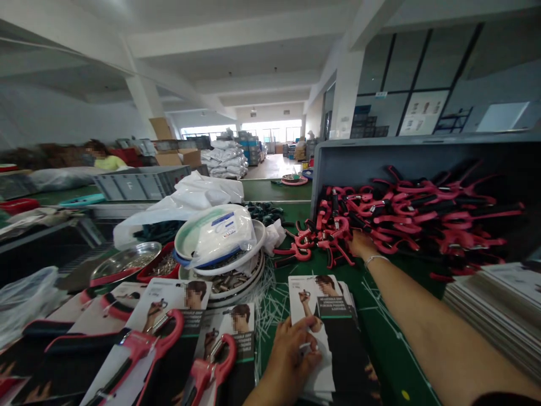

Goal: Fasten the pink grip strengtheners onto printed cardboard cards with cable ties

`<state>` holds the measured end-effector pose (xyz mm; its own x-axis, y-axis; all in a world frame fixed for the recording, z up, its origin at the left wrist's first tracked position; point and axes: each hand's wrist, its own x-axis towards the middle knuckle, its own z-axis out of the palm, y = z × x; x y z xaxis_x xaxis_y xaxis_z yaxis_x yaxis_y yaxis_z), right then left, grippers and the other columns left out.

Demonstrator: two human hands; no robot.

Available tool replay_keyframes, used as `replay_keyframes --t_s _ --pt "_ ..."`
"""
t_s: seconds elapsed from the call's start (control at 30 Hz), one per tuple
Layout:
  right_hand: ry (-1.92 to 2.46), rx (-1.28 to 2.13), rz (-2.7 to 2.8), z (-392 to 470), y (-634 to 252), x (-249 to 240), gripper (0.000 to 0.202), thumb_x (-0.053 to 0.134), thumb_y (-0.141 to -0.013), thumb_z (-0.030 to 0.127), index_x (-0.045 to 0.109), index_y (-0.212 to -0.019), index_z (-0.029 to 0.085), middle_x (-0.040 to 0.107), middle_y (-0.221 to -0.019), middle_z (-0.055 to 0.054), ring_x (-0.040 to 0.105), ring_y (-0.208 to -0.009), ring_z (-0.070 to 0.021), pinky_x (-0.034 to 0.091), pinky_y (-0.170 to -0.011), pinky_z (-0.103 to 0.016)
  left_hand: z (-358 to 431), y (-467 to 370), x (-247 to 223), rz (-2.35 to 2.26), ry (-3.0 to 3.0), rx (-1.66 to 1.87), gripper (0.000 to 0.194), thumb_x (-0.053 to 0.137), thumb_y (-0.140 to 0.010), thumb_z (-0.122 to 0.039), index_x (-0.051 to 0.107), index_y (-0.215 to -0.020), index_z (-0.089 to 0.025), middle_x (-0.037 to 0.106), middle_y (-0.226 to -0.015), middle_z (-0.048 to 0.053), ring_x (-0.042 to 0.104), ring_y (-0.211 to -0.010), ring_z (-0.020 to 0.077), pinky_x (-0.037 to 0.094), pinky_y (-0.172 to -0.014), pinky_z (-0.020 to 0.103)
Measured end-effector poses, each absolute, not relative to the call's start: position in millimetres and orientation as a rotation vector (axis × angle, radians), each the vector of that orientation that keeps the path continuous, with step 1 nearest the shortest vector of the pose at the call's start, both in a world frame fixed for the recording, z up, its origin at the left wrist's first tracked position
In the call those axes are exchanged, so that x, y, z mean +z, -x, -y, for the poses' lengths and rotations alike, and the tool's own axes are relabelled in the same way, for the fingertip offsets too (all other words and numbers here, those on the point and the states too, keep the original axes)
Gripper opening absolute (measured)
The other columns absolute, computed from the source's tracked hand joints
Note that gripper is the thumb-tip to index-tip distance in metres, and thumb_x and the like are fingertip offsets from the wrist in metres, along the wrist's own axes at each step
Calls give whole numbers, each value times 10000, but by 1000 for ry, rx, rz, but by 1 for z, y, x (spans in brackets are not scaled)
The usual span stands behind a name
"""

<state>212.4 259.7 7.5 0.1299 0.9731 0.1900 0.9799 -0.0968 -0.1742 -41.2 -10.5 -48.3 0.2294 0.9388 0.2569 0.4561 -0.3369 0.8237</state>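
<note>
My left hand [291,358] rests on a stack of printed backing cards [349,355], its fingers curled together. Something small and whitish shows between those fingers, too small to make out. My right hand [362,246] reaches to the near edge of a heap of pink and black hand grip strengtheners [406,208]; its fingers are hidden among them. Several loose hand grips [298,248] lie on the green table just left of that hand. At the lower left, more hand grips [146,349] lie on printed cards [192,301].
A grey crate [318,175] lies on its side, spilling the heap. White plastic ties [270,304] are scattered mid-table. Stacked trays [260,231] hold a plastic bag and metal parts. A card stack [499,316] stands at right. Behind the far-left crate [143,183] is a person [107,158].
</note>
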Motion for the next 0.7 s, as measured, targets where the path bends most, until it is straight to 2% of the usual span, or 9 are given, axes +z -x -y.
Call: replay_keyframes --t_s 0.13,0.23,0.33,0.43,0.57,0.7 --pt "2097 -162 1896 -248 -221 5 298 492 -848 304 590 -1012 74 612 -1046 -218 566 -1017 -295 434 -819 -379 10 44 -40 -1247 -1933 898 116 624 -768 -320 660 -825 -225 539 -1303 59 380 -1276 289 183 -1082 544" --pt "1989 -268 1874 -229 -221 19 345 406 -887 302 558 -1058 43 582 -1078 -243 546 -1034 -309 420 -832 -388 9 45 -33 -1234 -1922 831 182 672 -726 -380 677 -811 -219 508 -1333 72 353 -1297 304 160 -1086 553" --pt "1881 -317 1855 -205 -216 42 417 286 -927 303 518 -1129 22 545 -1146 -263 523 -1068 -319 404 -852 -399 9 44 -29 -1196 -1908 832 164 698 -707 -351 678 -801 -218 517 -1325 73 393 -1279 279 146 -1098 533" --pt "1768 -234 1953 -174 -202 60 379 307 -927 295 565 -1114 89 628 -1067 -178 583 -982 -257 427 -816 -330 9 43 -30 -1182 -1926 853 133 706 -704 -319 676 -801 -232 528 -1319 61 432 -1254 261 136 -1105 517" --pt "1599 -3 2183 -124 -176 65 265 425 -888 297 634 -1037 232 702 -961 -17 642 -835 -157 447 -715 -223 9 42 -33 -1234 -1958 817 135 689 -717 -357 684 -820 -270 506 -1345 33 382 -1287 283 136 -1095 542" --pt "1624 178 2377 -79 -157 52 310 386 -890 275 621 -1075 195 699 -985 -78 649 -881 -218 455 -716 -284 10 43 -35 -1256 -1991 829 137 689 -714 -369 694 -820 -283 522 -1326 24 387 -1278 290 177 -1083 541"
